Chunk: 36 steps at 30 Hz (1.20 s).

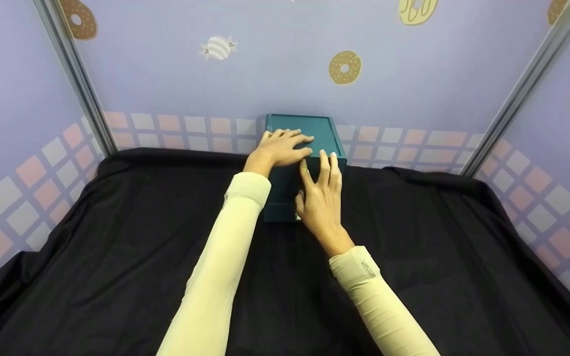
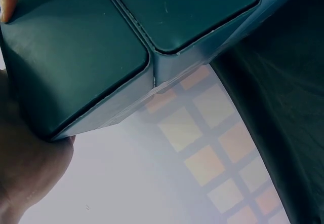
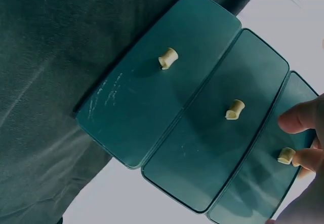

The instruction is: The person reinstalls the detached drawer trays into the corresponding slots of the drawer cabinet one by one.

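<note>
Black cloth (image 1: 117, 277) covers the bench, with lilac walls printed with doughnuts behind it. At the far edge of the cloth, against the back wall, stands a small teal chest (image 1: 322, 128) with three drawers, each with a pale knob.

My left hand (image 1: 280, 148) lies flat on the chest's top, fingers straight and pressing down. My right hand (image 1: 320, 193) is at the chest's front face, fingers mostly extended upward; in the right wrist view its fingertips close round the knob (image 3: 286, 155) of one end drawer. The middle knob (image 3: 235, 109) and the other end knob (image 3: 168, 58) are untouched.

Judgement: the chest looks like rigid moulded plastic, smooth and somewhat slippery, and probably light, so it may slide on the cloth when a drawer is pulled. Bracing from above, as my left hand does, seems sound. The knobs are small and offer only a fingertip pinch; I judge them the weakest point. For lifting, I would take the chest by both side walls.
</note>
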### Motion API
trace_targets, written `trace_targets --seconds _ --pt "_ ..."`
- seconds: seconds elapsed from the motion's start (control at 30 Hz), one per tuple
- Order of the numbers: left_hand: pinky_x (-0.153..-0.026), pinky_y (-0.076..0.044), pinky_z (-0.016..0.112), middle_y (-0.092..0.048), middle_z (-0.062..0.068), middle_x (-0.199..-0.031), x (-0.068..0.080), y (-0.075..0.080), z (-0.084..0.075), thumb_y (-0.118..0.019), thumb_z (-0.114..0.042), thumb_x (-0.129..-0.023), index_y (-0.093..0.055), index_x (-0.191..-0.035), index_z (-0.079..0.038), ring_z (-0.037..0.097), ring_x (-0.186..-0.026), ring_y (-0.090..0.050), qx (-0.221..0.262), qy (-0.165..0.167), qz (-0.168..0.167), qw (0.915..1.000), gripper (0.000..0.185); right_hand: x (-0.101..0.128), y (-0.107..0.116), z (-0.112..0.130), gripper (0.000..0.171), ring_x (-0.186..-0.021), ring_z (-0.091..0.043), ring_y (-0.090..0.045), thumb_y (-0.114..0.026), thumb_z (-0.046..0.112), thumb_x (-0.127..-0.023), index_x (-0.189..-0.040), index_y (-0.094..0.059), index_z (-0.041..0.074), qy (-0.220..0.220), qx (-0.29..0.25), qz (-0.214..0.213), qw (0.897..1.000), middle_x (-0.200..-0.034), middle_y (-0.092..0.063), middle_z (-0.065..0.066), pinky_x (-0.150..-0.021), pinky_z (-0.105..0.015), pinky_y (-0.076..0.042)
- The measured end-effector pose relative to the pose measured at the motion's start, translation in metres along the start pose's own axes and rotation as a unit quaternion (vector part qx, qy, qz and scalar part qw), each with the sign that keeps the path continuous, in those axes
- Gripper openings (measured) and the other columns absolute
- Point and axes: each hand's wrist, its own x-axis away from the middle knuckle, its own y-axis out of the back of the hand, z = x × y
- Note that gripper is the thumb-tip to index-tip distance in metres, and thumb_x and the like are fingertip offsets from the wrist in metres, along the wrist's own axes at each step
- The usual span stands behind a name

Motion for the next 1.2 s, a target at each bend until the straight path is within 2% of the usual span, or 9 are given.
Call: trace_targets --seconds 0.2,0.37,0.47,0.63,0.73,0.83,1.0,1.1,1.2 --pt "-0.131 -0.006 0.057 -0.021 -0.002 -0.177 0.0 -0.002 -0.001 -0.035 -0.057 -0.111 -0.036 -0.166 -0.039 0.029 -0.164 -0.015 -0.014 0.001 -0.007 0.9999 0.059 -0.004 0.007 -0.004 0.074 -0.161 -0.043 -0.02 -0.08 0.017 -0.091 -0.159 -0.051 0.015 0.005 0.019 0.023 1.0 -0.171 -0.027 -0.024 -0.128 -0.063 -0.017" --pt "-0.13 -0.011 0.056 -0.022 0.0 -0.177 0.001 -0.006 -0.001 -0.032 -0.057 -0.111 -0.034 -0.167 -0.037 0.029 -0.164 -0.017 -0.042 -0.002 -0.013 0.999 0.06 -0.005 0.012 -0.006 0.074 -0.158 -0.042 -0.029 -0.084 0.021 -0.088 -0.157 -0.055 0.017 0.014 0.029 0.022 0.999 -0.167 -0.037 -0.023 -0.126 -0.062 -0.024" --pt "-0.129 -0.014 0.055 -0.027 0.0 -0.176 0.001 -0.008 0.001 -0.035 -0.058 -0.11 -0.038 -0.165 -0.036 0.029 -0.162 -0.021 -0.031 -0.006 -0.02 0.9993 0.059 -0.005 0.014 -0.005 0.074 -0.157 -0.042 -0.031 -0.084 0.023 -0.089 -0.157 -0.055 0.017 0.015 0.032 0.034 0.999 -0.166 -0.038 -0.023 -0.124 -0.062 -0.027" --pt "-0.126 -0.024 0.052 -0.049 0.004 -0.158 0.0 -0.012 0.007 -0.053 -0.054 -0.107 -0.062 -0.144 -0.025 0.029 -0.151 -0.039 0.044 -0.008 -0.083 0.9955 0.048 -0.007 0.019 -0.007 0.072 -0.157 -0.045 -0.031 -0.081 0.026 -0.09 -0.156 -0.056 0.014 0.018 0.026 0.05 0.998 -0.166 -0.037 -0.026 -0.121 -0.06 -0.036" --pt "-0.121 -0.031 0.051 -0.055 0.005 -0.143 -0.002 -0.013 0.006 -0.059 -0.052 -0.106 -0.066 -0.132 -0.02 0.029 -0.14 -0.045 0.062 -0.014 -0.12 0.9908 0.042 -0.01 0.022 -0.01 0.071 -0.157 -0.044 -0.032 -0.082 0.025 -0.09 -0.156 -0.056 0.014 0.015 0.023 0.052 0.998 -0.165 -0.038 -0.026 -0.12 -0.057 -0.04" --pt "-0.115 -0.034 0.048 -0.053 0.007 -0.134 -0.003 -0.014 0.004 -0.059 -0.05 -0.105 -0.064 -0.127 -0.017 0.03 -0.131 -0.045 0.052 -0.016 -0.132 0.9898 0.039 -0.013 0.025 -0.012 0.071 -0.157 -0.043 -0.031 -0.081 0.026 -0.091 -0.156 -0.056 0.014 0.011 0.028 0.063 0.998 -0.166 -0.037 -0.025 -0.12 -0.056 -0.039" --pt "-0.104 -0.03 0.046 -0.045 0.01 -0.12 -0.001 -0.015 0.001 -0.059 -0.05 -0.104 -0.057 -0.111 -0.012 0.03 -0.117 -0.037 0.018 0.013 -0.152 0.9882 0.039 -0.013 0.026 -0.011 0.072 -0.157 -0.044 -0.031 -0.081 0.026 -0.091 -0.157 -0.055 0.014 0.012 0.026 0.076 0.997 -0.166 -0.037 -0.025 -0.121 -0.056 -0.039" --pt "-0.103 -0.028 0.047 -0.044 0.011 -0.117 0.002 -0.014 0.001 -0.058 -0.051 -0.104 -0.056 -0.104 -0.01 0.03 -0.117 -0.036 -0.005 0.026 -0.157 0.9872 0.041 -0.013 0.026 -0.008 0.072 -0.157 -0.044 -0.031 -0.08 0.026 -0.09 -0.156 -0.055 0.013 0.01 0.02 0.073 0.997 -0.166 -0.037 -0.026 -0.12 -0.055 -0.04" --pt "-0.107 -0.031 0.047 -0.052 0.011 -0.119 0.004 -0.011 0.002 -0.056 -0.049 -0.105 -0.06 -0.105 -0.009 0.032 -0.12 -0.041 -0.032 0.032 -0.163 0.9855 0.04 -0.013 0.026 -0.006 0.073 -0.158 -0.043 -0.03 -0.079 0.026 -0.091 -0.158 -0.053 0.013 0.007 0.018 0.077 0.997 -0.167 -0.036 -0.025 -0.119 -0.055 -0.041"
